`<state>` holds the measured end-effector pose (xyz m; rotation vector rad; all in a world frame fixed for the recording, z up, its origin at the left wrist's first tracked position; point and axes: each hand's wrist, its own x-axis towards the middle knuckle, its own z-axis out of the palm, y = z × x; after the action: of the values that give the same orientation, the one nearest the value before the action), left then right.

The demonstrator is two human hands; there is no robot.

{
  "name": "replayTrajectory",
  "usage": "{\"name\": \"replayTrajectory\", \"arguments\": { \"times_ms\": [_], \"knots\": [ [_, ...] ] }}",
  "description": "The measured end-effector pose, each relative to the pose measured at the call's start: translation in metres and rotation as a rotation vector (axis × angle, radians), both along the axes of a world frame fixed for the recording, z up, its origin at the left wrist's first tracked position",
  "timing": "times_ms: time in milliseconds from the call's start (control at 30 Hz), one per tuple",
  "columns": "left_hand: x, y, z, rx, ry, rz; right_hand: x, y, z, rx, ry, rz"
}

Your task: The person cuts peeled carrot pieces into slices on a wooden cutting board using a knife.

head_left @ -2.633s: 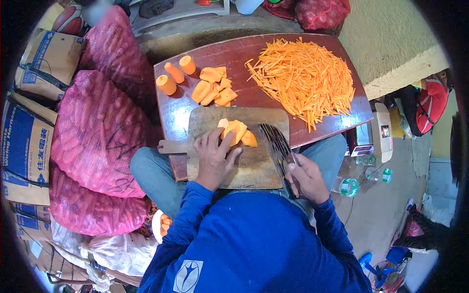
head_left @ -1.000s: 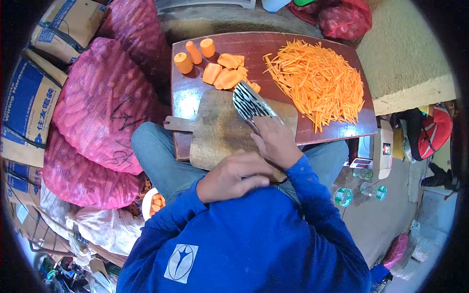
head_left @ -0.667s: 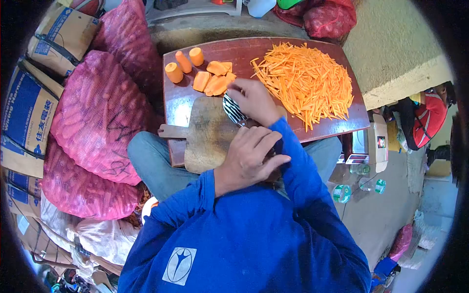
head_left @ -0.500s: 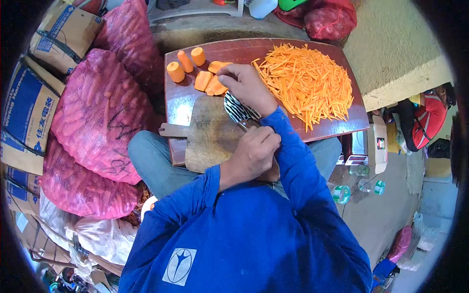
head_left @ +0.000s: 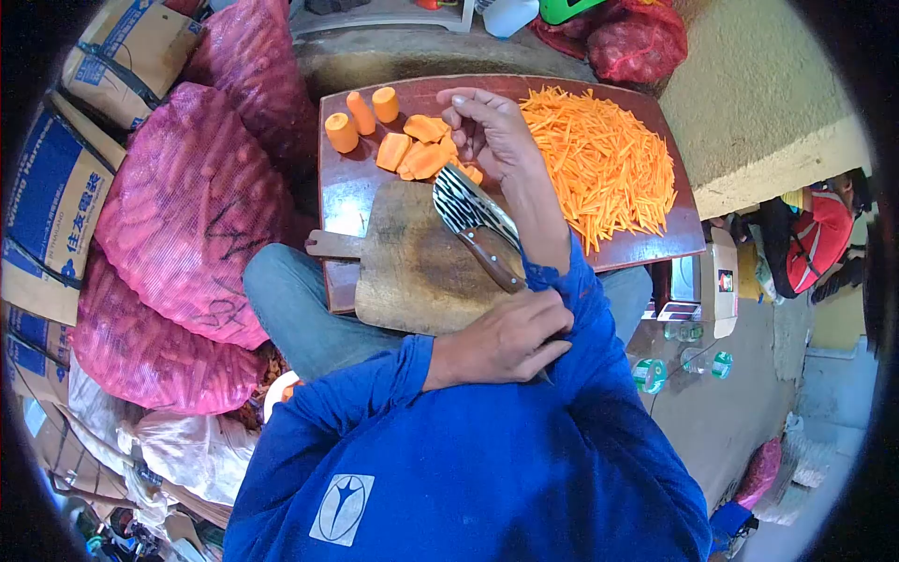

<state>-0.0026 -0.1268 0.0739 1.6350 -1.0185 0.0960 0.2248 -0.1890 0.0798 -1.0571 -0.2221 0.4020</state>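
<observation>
My right hand (head_left: 496, 136) is raised over the far side of the red table (head_left: 562, 250), fingers loosely bent and apart, holding nothing. My left hand (head_left: 510, 337) is closed on the blue sleeve (head_left: 571, 295) of my right arm, below the bared forearm. A knife (head_left: 478, 220) with a black-and-white striped blade and brown handle lies across the wooden cutting board (head_left: 398, 272); my right forearm hides part of its blade. Cut carrot chunks (head_left: 426, 155) sit beyond the board, near my right fingers. A large heap of carrot strips (head_left: 599, 169) is to the right.
Three carrot pieces (head_left: 342, 133) stand upright at the table's far left. Pink mesh sacks of carrots (head_left: 192, 215) and cardboard boxes (head_left: 56, 206) crowd the left side. Plastic bottles (head_left: 650, 375) lie on the floor at right. A red mesh sack (head_left: 639, 42) rests behind the table.
The right sleeve has slid up from the wrist, baring the forearm. My left hand has moved toward my body and right, off the knife area. My right hand has lifted from the carrot chunks.
</observation>
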Motion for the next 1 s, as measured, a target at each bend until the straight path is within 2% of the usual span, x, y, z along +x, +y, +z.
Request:
{"name": "replayTrajectory", "arguments": {
  "times_ms": [67,100,200,300,333,400,467,533,567,633,733,767,800,867,933,1000],
  "knots": [
    [0.002,0.005,0.006,0.051,-0.08,0.2,-0.001,-0.004,-0.004,0.121,0.066,0.029],
    [0.003,0.005,0.004,0.052,-0.075,0.203,-0.003,-0.005,-0.005,0.122,0.071,0.031],
    [0.008,0.006,-0.009,0.096,-0.161,0.271,-0.005,-0.006,-0.007,0.359,0.123,0.02],
    [0.004,0.007,-0.018,0.143,-0.138,0.282,-0.018,-0.006,-0.011,0.26,0.136,0.0],
    [0.002,0.012,-0.004,0.144,-0.136,0.286,-0.025,-0.007,-0.012,0.227,0.109,0.02],
    [-0.004,0.036,0.033,-0.048,0.364,-0.051,-0.047,-0.015,-0.008,0.186,0.081,0.083],
    [0.001,0.07,0.062,-0.148,0.192,-0.476,-0.081,-0.029,0.003,0.145,0.065,0.142],
    [-0.015,0.089,0.096,-0.239,0.148,-0.791,-0.117,-0.048,0.017,-0.119,0.038,0.289],
    [-0.03,0.094,0.107,-0.252,0.14,-0.82,-0.131,-0.055,0.017,-0.116,0.044,0.293],
    [-0.038,0.1,0.115,-0.292,0.109,-0.801,-0.154,-0.068,0.018,-0.385,0.024,0.344],
    [-0.03,0.1,0.126,-0.31,0.059,-0.684,-0.18,-0.082,0.036,-0.476,0.068,0.405],
    [-0.028,0.099,0.128,-0.305,0.051,-0.678,-0.19,-0.086,0.05,-0.515,-0.003,0.394],
    [-0.028,0.098,0.13,-0.41,0.104,-0.475,-0.202,-0.089,0.069,-0.553,-0.066,0.385],
    [-0.029,0.094,0.134,-0.522,0.125,-0.139,-0.216,-0.106,0.1,-0.35,-0.589,0.38],
    [-0.022,0.095,0.135,-0.467,0.055,-0.074,-0.208,-0.108,0.148,-0.12,-0.563,1.111],
    [-0.019,0.09,0.133,-0.43,-0.028,-0.001,-0.203,-0.093,0.179,0.099,-1.1,1.085]
  ]
}}
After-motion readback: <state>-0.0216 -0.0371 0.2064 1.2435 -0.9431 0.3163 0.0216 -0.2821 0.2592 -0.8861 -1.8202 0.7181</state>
